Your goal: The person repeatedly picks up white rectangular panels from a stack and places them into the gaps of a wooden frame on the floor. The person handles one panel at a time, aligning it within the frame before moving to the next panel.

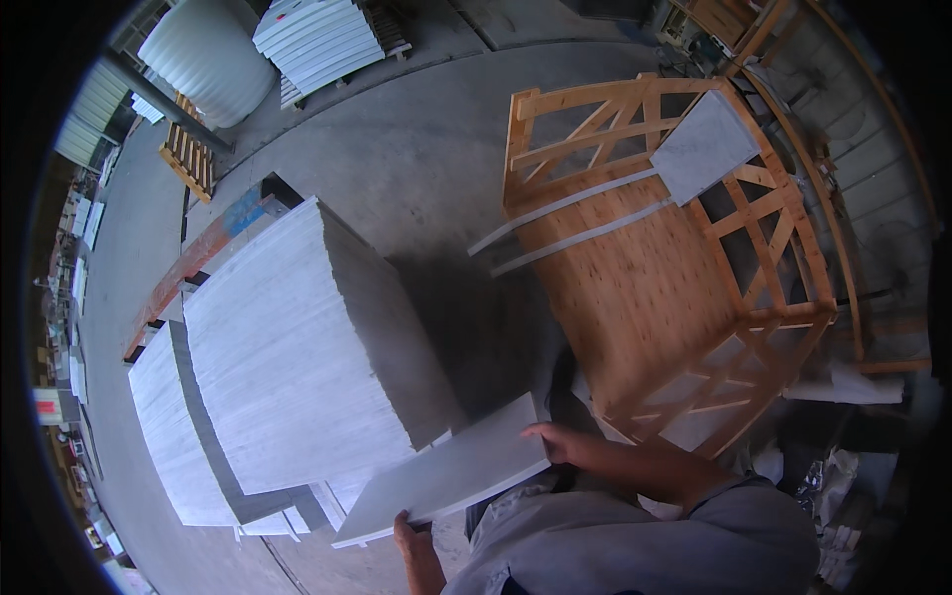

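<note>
Between my two hands is a flat, pale grey stone slab [446, 464], tilted and held in front of my body. My left hand [411, 537] grips its near left edge, with the thumb on the upper face. At the slab's right end, my right hand [555, 441] is closed round the edge; some fingers are hidden underneath. Just left of the slab stands a large stack of whitish stone slabs [288, 357]. An open-topped wooden crate [630, 288] lies to the right. Inside, one slab [706, 149] leans on its far right side.
Two pale strips [575, 213] run across the crate floor and past its left edge. A second slab stack [174, 426] stands farther left, beside a rusty metal beam [213, 248]. At the back are a white wrapped roll [206, 59], a wooden pallet [188, 149] and stacked white panels [317, 45].
</note>
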A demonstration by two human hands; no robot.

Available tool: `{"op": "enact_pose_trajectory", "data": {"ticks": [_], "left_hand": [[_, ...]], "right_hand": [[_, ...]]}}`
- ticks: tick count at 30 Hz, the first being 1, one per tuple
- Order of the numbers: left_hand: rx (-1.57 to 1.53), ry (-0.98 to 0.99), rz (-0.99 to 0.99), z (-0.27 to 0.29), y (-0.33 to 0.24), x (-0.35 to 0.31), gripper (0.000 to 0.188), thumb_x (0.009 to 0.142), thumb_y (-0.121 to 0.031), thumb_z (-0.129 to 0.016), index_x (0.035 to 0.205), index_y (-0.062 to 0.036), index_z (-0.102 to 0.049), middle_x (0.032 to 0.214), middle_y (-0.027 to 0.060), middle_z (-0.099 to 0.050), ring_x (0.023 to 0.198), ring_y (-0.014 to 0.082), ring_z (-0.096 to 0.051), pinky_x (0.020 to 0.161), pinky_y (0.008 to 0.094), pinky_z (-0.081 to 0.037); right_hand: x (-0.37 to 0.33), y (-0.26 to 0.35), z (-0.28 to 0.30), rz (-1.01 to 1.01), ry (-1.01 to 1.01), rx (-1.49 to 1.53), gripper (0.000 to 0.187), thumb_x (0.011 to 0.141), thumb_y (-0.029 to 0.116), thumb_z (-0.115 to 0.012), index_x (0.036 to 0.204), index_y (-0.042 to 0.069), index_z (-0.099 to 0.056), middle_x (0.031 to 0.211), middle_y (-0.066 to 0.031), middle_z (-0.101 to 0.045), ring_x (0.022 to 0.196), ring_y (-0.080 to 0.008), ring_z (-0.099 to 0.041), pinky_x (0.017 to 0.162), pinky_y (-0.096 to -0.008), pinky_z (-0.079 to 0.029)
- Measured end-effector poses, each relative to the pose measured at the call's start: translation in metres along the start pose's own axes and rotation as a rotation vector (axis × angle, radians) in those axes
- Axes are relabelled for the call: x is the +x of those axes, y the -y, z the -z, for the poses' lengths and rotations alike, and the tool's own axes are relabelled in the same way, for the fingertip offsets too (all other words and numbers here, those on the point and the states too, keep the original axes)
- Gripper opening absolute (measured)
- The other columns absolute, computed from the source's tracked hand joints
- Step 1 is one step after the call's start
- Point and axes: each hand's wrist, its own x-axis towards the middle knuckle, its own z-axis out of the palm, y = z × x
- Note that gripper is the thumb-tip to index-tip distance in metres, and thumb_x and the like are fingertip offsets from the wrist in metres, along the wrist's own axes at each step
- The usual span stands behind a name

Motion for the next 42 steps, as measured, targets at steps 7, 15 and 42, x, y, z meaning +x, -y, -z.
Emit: {"op": "enact_pose_trajectory", "data": {"ticks": [7,15,42], "left_hand": [[0.716,0.493,-0.397,-0.007,0.083,-0.063,0.044,0.085,-0.013,-0.051,0.125,0.0035,-0.041,0.124,0.0180,-0.050,0.117,0.0326,-0.046,0.098,0.0463,-0.041],[0.815,0.499,-0.093,-0.068,0.143,-0.092,0.071,0.070,-0.012,-0.077,0.127,0.0059,-0.038,0.113,0.0229,-0.057,0.103,0.0284,-0.058,0.093,0.0375,-0.044],[1.663,1.158,-0.569,-0.414,0.209,-0.124,0.068,0.070,-0.017,-0.075,0.124,0.0063,-0.042,0.109,0.0244,-0.058,0.105,0.0297,-0.058,0.092,0.0353,-0.043]], "right_hand": [[-0.123,0.133,0.002,-0.007,-0.122,-0.199,0.038,0.079,0.021,-0.061,0.110,0.001,-0.054,0.102,-0.0121,-0.059,0.096,-0.0240,-0.058,0.085,-0.0354,-0.045],[-0.241,0.273,0.006,-0.152,-0.261,0.010,0.028,0.082,0.018,-0.061,0.104,0.001,-0.060,0.101,-0.0110,-0.060,0.091,-0.0211,-0.061,0.076,-0.0327,-0.049],[-0.321,0.359,0.069,0.251,-0.733,0.171,0.021,0.083,0.004,-0.054,0.102,-0.001,-0.059,0.095,-0.0122,-0.062,0.090,-0.0196,-0.062,0.074,-0.0298,-0.051]]}}
